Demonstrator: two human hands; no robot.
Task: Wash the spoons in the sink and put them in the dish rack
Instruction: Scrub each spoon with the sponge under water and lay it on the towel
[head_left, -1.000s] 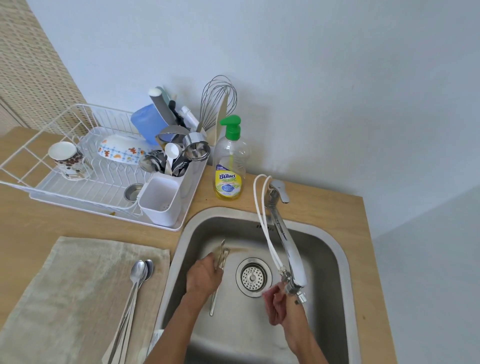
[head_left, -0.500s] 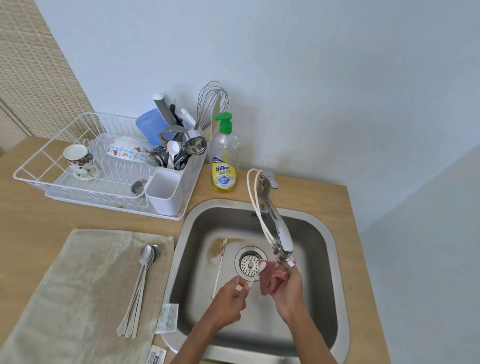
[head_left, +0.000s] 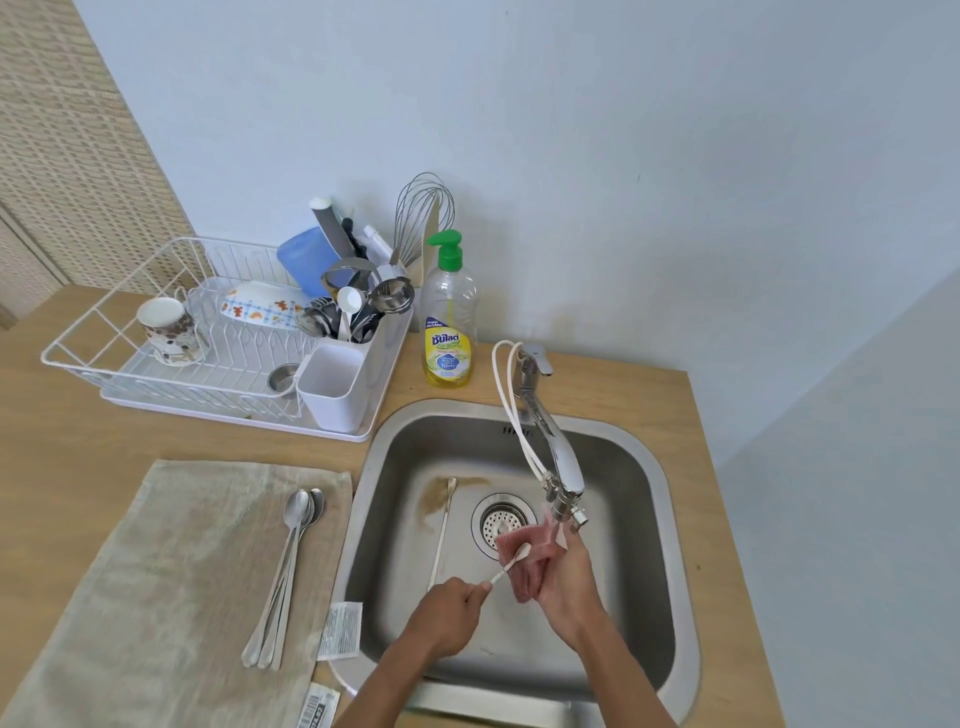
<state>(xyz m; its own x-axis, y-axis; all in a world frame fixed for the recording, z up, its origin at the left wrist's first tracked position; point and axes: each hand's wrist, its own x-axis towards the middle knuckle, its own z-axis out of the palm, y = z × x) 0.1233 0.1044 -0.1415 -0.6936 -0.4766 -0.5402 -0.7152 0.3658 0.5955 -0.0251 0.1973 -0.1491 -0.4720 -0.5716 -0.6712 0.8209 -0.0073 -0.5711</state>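
Note:
Over the steel sink (head_left: 660, 499), my left hand (head_left: 449, 613) grips the handle of a soapy spoon (head_left: 511, 564). Its bowl rests against a pink sponge cloth (head_left: 524, 569), which my right hand (head_left: 569, 582) holds just under the faucet (head_left: 558, 457). A second long spoon (head_left: 441, 535) lies on the sink floor left of the drain (head_left: 501, 522). Several more spoons (head_left: 291, 561) lie side by side on the beige towel (head_left: 156, 597) left of the sink. The white wire dish rack (head_left: 130, 291) stands at the back left, with a white cutlery caddy (head_left: 332, 387) at its near right corner.
A dish soap bottle (head_left: 448, 322) with a green pump stands behind the sink. The rack holds a patterned mug (head_left: 169, 330), a bowl (head_left: 260, 309) and a caddy full of utensils and a whisk (head_left: 423, 213). Paper labels (head_left: 340, 629) lie at the towel's edge.
My left hand lifted one spoon off the sink floor and brought it to the sponge cloth, which my right hand took up under the faucet. One spoon stays in the sink.

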